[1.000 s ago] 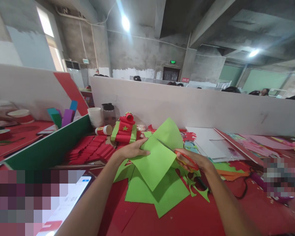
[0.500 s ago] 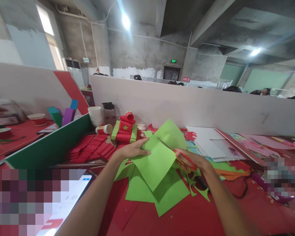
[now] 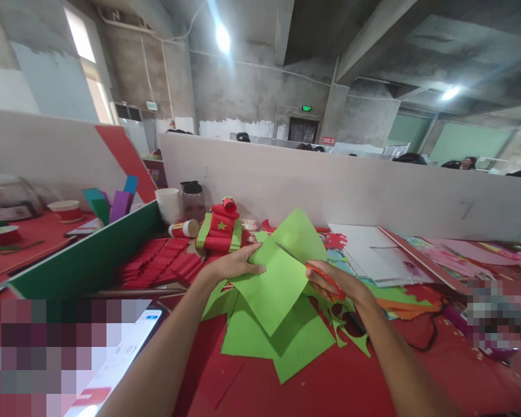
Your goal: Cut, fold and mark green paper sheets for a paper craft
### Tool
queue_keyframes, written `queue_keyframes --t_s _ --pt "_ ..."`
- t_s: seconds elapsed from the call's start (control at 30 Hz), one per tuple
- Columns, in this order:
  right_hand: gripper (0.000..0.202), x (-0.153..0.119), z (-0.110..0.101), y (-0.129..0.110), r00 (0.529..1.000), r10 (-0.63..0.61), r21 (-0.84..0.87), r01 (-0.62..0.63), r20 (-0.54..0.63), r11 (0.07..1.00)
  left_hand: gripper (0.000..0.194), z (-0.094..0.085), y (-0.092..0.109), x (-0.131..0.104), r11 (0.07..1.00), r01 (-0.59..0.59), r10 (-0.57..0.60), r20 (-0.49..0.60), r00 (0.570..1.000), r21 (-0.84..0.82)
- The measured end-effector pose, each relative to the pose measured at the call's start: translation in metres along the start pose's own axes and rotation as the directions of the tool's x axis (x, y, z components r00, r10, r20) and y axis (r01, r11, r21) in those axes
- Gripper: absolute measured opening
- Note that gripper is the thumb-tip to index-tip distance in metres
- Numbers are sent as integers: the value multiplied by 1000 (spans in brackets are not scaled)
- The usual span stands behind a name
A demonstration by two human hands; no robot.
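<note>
Red scissors [image 3: 332, 282] look narrower at the handles than half a second ago — probably a snip closing — gripped in right hand [image 3: 338, 278] at three o'clock of green sheet [image 3: 272, 292], mid-view above worktop [image 3: 330, 382], left hand [image 3: 238, 263] pinching its ten-o'clock edge.

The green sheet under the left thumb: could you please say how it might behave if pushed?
The green sheet probably bends easily, as its far part appears curved. It seems light for its size, looking thin in the left hand.
</note>
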State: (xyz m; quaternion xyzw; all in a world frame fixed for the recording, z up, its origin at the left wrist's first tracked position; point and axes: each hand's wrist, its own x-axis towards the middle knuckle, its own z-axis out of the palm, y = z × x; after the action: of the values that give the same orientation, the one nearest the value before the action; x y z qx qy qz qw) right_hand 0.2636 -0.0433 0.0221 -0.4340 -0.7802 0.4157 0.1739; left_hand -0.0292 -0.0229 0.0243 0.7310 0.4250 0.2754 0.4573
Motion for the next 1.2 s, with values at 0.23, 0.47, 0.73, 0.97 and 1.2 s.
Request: queue_keyframes --t_s 0.23,0.47,0.73,0.97,1.2 --pt "40 2 1 1 998 21 35 -19 -56 999 95 -1 -1 0 999 3 -1 -35 999 39" --pt "37 5 -1 6 999 2 -1 -2 -39 1000 89 -1 0 0 999 21 -22 25 999 35" --pt "49 0 -1 5 1000 -9 -93 10 12 996 82 3 -4 4 999 -25 22 63 998 44" --pt "58 -3 0 -4 999 16 -102 -12 38 995 81 4 -4 5 997 -50 44 81 996 66" --pt "54 -3 2 -4 1000 8 -111 -6 17 994 92 -1 -8 3 986 10 -12 14 1000 164"
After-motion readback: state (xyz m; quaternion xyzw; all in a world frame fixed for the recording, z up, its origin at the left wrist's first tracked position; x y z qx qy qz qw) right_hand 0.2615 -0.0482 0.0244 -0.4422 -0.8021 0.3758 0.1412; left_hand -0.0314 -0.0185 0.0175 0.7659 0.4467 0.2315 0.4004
